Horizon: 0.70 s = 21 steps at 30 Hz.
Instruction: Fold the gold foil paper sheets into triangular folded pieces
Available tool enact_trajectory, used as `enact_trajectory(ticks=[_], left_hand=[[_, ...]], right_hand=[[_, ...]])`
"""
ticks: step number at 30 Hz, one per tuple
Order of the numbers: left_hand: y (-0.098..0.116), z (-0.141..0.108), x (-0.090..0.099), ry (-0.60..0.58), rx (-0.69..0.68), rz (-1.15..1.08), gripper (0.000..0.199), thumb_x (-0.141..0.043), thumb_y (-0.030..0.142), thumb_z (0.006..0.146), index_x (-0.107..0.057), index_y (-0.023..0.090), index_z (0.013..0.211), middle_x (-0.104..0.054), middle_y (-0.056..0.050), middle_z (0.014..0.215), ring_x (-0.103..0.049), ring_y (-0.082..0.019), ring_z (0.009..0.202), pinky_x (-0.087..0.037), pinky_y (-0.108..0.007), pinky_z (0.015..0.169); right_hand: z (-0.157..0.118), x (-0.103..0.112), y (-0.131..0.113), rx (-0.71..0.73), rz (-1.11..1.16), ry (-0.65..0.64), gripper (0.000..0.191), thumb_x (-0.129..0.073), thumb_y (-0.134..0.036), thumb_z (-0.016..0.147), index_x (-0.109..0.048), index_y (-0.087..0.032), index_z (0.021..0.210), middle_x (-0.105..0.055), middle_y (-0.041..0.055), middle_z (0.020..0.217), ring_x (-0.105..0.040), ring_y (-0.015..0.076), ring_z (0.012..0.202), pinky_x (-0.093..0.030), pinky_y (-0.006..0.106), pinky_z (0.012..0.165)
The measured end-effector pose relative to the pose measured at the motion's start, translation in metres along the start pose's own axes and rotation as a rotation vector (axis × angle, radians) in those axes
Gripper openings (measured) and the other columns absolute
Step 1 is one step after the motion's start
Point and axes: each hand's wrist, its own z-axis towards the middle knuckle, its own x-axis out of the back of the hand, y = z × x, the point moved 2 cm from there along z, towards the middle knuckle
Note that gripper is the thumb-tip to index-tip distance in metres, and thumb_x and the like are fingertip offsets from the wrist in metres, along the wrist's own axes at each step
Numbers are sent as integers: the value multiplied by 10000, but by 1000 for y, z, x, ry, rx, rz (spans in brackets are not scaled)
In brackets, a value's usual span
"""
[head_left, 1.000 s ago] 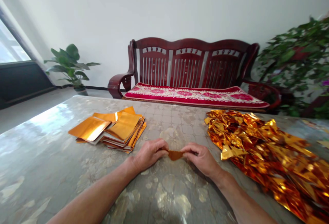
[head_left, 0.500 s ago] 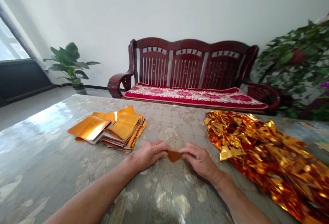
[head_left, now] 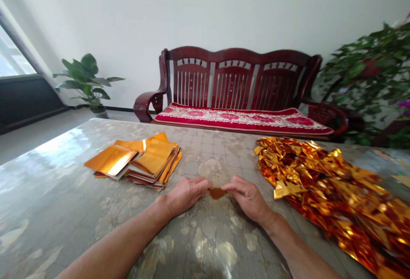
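Observation:
Between my two hands, over the middle of the table, is a small folded piece of gold foil paper. My left hand pinches its left end, and my right hand pinches the right end. Its lower edge points down towards me. To the left lies a loose stack of flat gold foil sheets, some showing pale undersides. A large heap of folded gold foil pieces spreads along the right side, beyond my right hand.
The table has a glossy, patterned cover. Behind it stands a dark red wooden bench with a red floral seat cover. One potted plant is at the left, and leafy plants fill the right. Clear plastic lies at the right edge.
The folded foil paper looks slightly shallower, its lower point less drawn out. Both hands have shifted only a little; the stack and the heap are unchanged.

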Motion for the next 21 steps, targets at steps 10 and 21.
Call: enact_trajectory(ticks=[10, 21], left_hand=[[-3, -1, -2, -13, 2, -13, 220, -526, 261, 913, -701, 306, 1039, -678, -18, 847, -572, -155, 659, -391, -214, 615], [-7, 1, -5, -9, 60, -84, 163, -559, 302, 924, -690, 282, 1017, -717, -22, 870, -643, -175, 735, -432, -225, 678]], right_hand=[[1, 2, -3, -30, -54, -8, 235, -518, -216, 929, -749, -258, 951, -595, 0, 777, -591, 132, 750, -463, 227, 703], [-1, 3, -4, 20, -53, -29, 263, -505, -211, 942, -759, -273, 967, -593, 2, 774, -585, 135, 746, -461, 233, 698]])
